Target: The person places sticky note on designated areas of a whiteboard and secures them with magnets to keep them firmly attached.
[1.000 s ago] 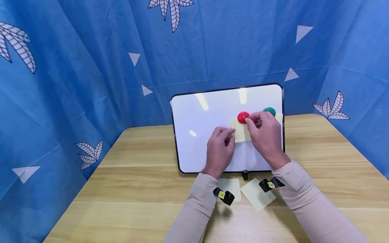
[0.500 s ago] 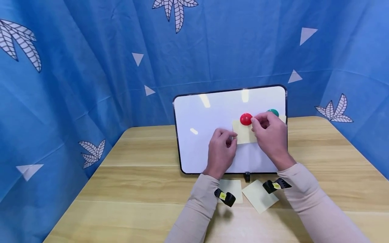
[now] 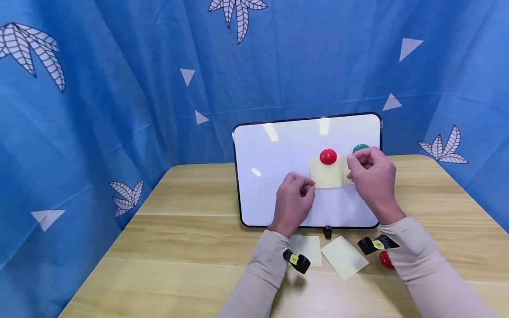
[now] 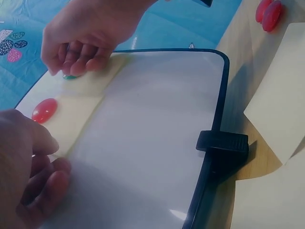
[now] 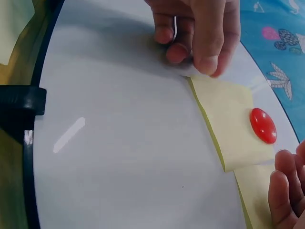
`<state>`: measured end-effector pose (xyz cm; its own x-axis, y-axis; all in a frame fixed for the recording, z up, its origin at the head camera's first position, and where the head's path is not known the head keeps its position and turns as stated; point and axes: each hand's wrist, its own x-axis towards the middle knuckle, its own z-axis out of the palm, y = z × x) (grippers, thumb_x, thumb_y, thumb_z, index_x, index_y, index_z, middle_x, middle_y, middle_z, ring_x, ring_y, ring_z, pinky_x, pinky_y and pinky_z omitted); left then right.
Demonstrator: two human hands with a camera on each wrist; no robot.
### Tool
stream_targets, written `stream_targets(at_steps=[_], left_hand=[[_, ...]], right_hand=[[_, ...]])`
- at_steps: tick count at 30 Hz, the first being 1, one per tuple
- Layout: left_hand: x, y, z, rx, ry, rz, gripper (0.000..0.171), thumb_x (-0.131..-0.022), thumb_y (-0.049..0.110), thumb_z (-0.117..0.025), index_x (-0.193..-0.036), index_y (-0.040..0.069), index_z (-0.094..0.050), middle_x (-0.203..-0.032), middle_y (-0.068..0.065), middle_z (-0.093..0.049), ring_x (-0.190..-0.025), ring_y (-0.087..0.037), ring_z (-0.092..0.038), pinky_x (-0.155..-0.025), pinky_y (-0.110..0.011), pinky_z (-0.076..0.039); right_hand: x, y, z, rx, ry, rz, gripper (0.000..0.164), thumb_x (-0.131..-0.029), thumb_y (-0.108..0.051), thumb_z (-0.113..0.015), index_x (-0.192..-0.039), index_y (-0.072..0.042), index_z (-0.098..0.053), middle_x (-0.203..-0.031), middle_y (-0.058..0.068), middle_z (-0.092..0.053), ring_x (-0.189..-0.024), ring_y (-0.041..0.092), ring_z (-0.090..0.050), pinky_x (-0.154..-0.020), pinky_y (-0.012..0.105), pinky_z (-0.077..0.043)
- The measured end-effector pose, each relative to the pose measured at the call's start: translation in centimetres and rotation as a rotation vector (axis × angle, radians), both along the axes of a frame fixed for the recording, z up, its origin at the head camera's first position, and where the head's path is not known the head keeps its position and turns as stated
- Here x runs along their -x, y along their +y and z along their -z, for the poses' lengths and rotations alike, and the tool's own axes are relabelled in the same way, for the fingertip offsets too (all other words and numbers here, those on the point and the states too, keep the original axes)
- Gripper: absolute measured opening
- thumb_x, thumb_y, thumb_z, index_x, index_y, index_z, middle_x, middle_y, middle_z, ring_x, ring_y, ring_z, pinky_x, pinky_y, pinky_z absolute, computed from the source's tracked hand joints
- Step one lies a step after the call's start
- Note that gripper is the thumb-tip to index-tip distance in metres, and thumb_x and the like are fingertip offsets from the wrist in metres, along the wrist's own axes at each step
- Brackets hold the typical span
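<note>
Yellow note (image 3: 326,176): lower-left corner at fingertips (image 5: 208,66) of left hand (image 3: 293,201).

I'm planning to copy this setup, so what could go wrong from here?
1. The left hand is at the lower-left corner of the left note; a tug might skew it under its single red button.
2. The right hand partly covers the green button and could perhaps knock it askew.
3. Loose red buttons lie on the table near the right sleeve, which might sweep them away.
</note>
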<state>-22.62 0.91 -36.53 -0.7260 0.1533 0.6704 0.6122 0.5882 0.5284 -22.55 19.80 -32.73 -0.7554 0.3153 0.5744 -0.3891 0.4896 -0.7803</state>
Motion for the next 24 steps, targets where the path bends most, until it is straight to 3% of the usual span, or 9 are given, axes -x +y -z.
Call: stream_targets(at_steps=[6, 14, 24], left_hand=[[-0.2, -0.2, 0.1, 0.033, -0.025, 0.005, 0.005, -0.091, 0.009, -0.072, -0.094, 0.01, -0.075, -0.09, 0.003, -0.056, -0.074, -0.001, -0.054, -0.067, -0.008, -0.044], [-0.5, -1.0, 0.8, 0.157, 0.01, -0.018, 0.004, -0.09, 0.014, -0.072, -0.092, 0.014, -0.076, -0.084, 0.008, -0.057, -0.072, 0.001, -0.051, -0.062, -0.008, -0.04], [-1.5, -2.2, 1.9, 0.265, -0.042, 0.042, 0.005, -0.09, 0.013, -0.072, -0.091, 0.016, -0.075, -0.084, 0.009, -0.062, -0.073, -0.001, -0.054, -0.064, -0.01, -0.042]], right_hand=[[-0.8, 0.5, 0.2, -0.003, -0.041, 0.001, 0.026, -0.098, -0.032, -0.062, -0.102, -0.006, -0.064, -0.083, 0.008, -0.065, -0.06, 0.007, -0.064, -0.058, 0.018, -0.049], [-1.6, 0.8, 0.9, -0.05, -0.06, -0.049, 0.025, -0.099, -0.029, -0.063, -0.102, -0.005, -0.065, -0.081, 0.008, -0.065, -0.059, 0.01, -0.064, -0.059, 0.018, -0.05], [-3.0, 1.8, 2.0, -0.122, -0.095, -0.09, 0.018, -0.098, -0.023, -0.064, -0.099, -0.005, -0.065, -0.081, 0.007, -0.066, -0.06, 0.014, -0.063, -0.058, 0.02, -0.048]])
